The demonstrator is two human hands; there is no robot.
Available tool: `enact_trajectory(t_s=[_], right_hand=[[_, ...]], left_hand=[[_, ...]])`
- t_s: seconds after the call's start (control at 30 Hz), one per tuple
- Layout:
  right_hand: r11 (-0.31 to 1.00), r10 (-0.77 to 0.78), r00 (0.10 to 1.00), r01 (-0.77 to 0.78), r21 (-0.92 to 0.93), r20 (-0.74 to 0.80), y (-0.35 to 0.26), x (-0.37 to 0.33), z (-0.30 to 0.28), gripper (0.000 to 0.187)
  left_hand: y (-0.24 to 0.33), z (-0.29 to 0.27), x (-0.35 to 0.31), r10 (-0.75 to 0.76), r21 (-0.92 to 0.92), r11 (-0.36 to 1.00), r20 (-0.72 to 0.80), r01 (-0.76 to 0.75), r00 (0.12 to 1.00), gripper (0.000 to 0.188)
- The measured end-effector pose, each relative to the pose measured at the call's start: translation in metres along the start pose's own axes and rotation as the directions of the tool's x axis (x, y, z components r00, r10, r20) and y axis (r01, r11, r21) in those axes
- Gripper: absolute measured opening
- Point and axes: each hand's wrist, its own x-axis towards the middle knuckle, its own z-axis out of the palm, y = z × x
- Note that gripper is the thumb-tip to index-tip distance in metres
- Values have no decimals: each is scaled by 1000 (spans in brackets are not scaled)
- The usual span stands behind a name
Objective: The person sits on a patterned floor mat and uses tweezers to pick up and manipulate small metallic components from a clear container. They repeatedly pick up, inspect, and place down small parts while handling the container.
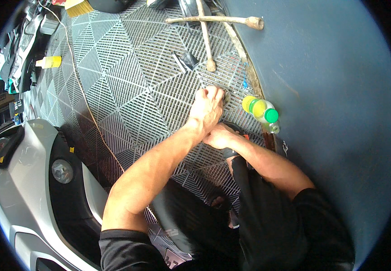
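My left hand (207, 107) reaches forward, low over the grey slatted floor tiles (128, 67), with its fingers curled down. A small dark bit shows beside its fingertips, but what they grip, if anything, is hidden. My right hand (221, 136) rests close against my left wrist, near my shod foot. Its fingers are tucked out of sight under the left forearm. To the right of both hands, a plastic bottle (259, 109) with a green cap and yellow-green label lies on its side. Farther ahead are a small black-and-silver packet (186, 61) and a rusty cross-shaped lug wrench (213, 20).
On the left stands a silver-and-black vehicle body (33, 149) with a round lamp. A thin cord (83, 92) runs across the tiles. Toward the back left are a yellow bottle (49, 62) and a yellow-bristled brush (79, 8). A dark blue-grey surface (331, 99) borders the right.
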Motion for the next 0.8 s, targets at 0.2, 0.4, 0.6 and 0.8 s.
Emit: enact_trajectory(t_s=[0.2, 0.4, 0.6, 0.8], right_hand=[[996, 79, 996, -81, 30, 48, -6, -9, -9, 38], [996, 85, 995, -86, 27, 50, -9, -10, -10, 35], [998, 56, 998, -56, 24, 15, -8, -10, -10, 32], [999, 11, 997, -7, 46, -76, -1, -3, 2, 31]], left_hand=[[-16, 20, -3, 59, -49, 996, -308, -78, 949, 33], [-12, 24, 7, 95, -152, 977, -329, -152, 940, 28], [-4, 15, 18, 90, -102, 989, -174, -109, 981, 35], [-4, 2, 24, 105, -133, 985, -13, -106, 994, 40]])
